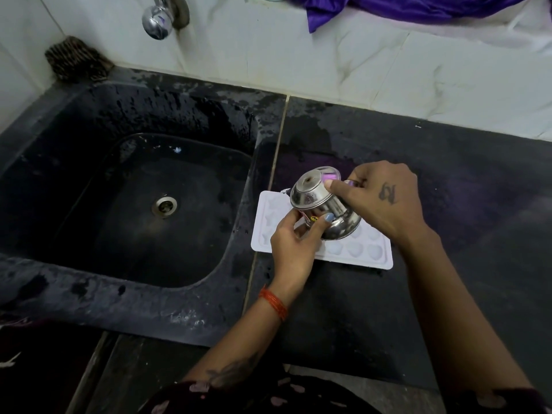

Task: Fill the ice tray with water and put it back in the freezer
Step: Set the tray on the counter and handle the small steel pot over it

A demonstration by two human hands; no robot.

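Ice tray point(370, 258) flat, lengthwise left-right.

black sink point(89, 264), tap point(156, 17), scrubber point(76, 59), purple cloth point(403, 6)

Both hands point(291, 240) point(379, 201) hold tilted steel pot point(316, 201) over white ice tray point(355, 252) on black counter point(448, 204) beside sink point(134, 180).

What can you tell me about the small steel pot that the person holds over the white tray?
The steel pot is small, round and shiny, seemingly stainless steel, with a colourful sticker on its side. It is tipped far over, its flat base turned up toward the camera and its mouth facing down and away, above the white ice tray on the dark counter. Both hands hold it: the left hand from below, the right hand from above. Whether water is pouring cannot be seen.
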